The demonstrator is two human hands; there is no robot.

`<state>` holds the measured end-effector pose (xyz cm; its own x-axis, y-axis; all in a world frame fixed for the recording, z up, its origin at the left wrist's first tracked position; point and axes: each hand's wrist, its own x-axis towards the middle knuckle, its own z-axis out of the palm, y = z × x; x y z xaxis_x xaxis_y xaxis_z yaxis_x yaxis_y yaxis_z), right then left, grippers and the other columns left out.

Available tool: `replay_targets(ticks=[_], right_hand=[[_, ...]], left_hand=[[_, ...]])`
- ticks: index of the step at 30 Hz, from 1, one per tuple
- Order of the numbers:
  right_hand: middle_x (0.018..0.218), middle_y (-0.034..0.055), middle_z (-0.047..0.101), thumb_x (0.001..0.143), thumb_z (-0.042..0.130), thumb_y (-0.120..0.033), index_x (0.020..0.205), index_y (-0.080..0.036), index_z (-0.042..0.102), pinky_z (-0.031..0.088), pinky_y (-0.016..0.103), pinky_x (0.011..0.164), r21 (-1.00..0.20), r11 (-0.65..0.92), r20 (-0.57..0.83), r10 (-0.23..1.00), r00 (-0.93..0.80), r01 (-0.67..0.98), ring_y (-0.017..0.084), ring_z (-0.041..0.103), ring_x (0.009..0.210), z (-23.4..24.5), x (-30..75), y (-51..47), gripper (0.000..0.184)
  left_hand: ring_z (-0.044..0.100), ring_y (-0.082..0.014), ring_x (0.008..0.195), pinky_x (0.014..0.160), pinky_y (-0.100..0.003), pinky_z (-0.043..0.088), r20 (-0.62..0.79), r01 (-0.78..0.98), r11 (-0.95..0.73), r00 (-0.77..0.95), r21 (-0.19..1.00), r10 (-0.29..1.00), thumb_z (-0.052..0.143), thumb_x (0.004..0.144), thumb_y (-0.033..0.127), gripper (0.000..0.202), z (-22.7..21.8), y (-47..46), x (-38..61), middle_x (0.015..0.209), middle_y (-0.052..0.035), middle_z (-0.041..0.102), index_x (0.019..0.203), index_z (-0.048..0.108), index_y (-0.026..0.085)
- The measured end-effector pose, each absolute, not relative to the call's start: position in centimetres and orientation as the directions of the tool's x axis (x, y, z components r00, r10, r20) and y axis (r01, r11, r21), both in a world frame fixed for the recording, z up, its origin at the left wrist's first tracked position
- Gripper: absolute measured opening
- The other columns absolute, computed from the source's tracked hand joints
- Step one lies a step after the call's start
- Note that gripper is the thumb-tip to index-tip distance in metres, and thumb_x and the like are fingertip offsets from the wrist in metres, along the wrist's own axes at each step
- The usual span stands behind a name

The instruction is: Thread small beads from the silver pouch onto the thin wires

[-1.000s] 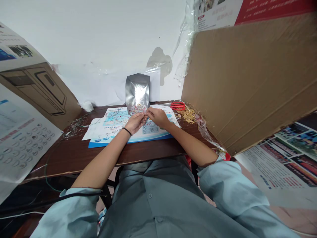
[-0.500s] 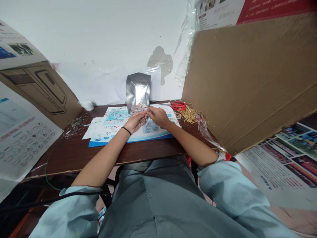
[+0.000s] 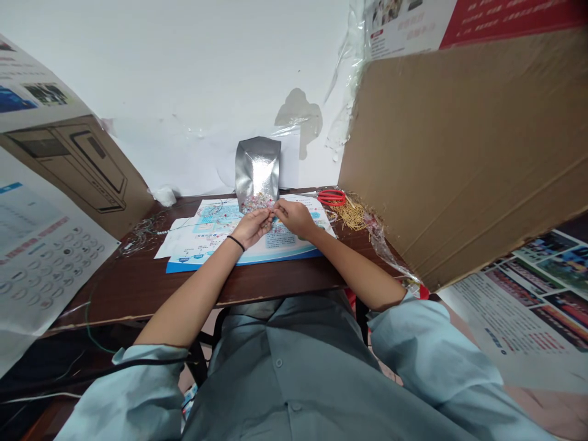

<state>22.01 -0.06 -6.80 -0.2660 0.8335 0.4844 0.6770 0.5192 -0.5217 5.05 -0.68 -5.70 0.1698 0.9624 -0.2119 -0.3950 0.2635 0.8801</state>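
Note:
My left hand (image 3: 253,227) and my right hand (image 3: 294,218) meet fingertip to fingertip above the printed sheets (image 3: 215,245). Both are closed in a pinch; whatever lies between the fingers is too small to make out. Just behind them is a heap of small clear and reddish beads (image 3: 257,202), at the foot of a silver foil pouch (image 3: 258,165) that stands against the wall. A thin thread with white beads (image 3: 162,232) runs over the sheets at the left of my left hand.
Red-handled scissors (image 3: 331,196) lie at the right beside a pile of gold-coloured pins (image 3: 350,215) and clear plastic wrap (image 3: 376,236). Tangled clear thread (image 3: 138,236) is on the left of the table (image 3: 275,285). Cardboard panels (image 3: 454,153) wall in both sides.
My hands stay together in nearly the same place, with only slight finger movement. The whole view has shifted very slightly.

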Motion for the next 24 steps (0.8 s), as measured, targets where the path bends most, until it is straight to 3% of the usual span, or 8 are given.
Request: replay_targets(ticks=[8, 15, 24], right_hand=[[0.078, -0.0004, 0.064, 0.105, 0.055, -0.022, 0.093, -0.022, 0.067, 0.036, 0.031, 0.077, -0.546, 0.526, 0.497, 0.83, -0.254, 0.652, 0.017, 0.05, 0.073, -6.4, 21.9, -0.4, 0.016], [0.078, -0.001, 0.065, 0.105, 0.057, -0.02, 0.094, -0.022, 0.069, 0.038, 0.03, 0.078, -0.566, 0.522, 0.489, 0.836, -0.25, 0.638, 0.018, 0.051, 0.073, -5.9, 21.8, -0.8, 0.016], [0.074, -0.0026, 0.061, 0.106, 0.059, -0.019, 0.097, -0.02, 0.072, 0.037, 0.03, 0.078, -0.581, 0.516, 0.482, 0.841, -0.245, 0.629, 0.017, 0.05, 0.072, -5.7, 21.7, -1.1, 0.016]], left_hand=[[0.056, -0.0038, 0.055, 0.059, -0.014, 0.049, -0.203, -0.407, 0.254, 0.164, 0.877, 0.965, 0.072, 0.105, 0.009, 0.029, -6.1, -0.3, 4.8, 0.068, -0.0005, 0.068, 0.077, 0.067, 0.012], [0.056, -0.0038, 0.057, 0.059, -0.013, 0.048, -0.156, -0.406, 0.233, 0.212, 0.884, 0.965, 0.093, 0.091, 0.017, 0.032, -6.9, 0.4, 4.3, 0.068, 0.0009, 0.068, 0.076, 0.064, 0.014], [0.056, -0.004, 0.058, 0.059, -0.014, 0.047, -0.161, -0.409, 0.241, 0.22, 0.88, 0.962, 0.092, 0.093, 0.02, 0.03, -6.9, 0.4, 4.3, 0.071, -0.0002, 0.07, 0.079, 0.067, 0.014]])
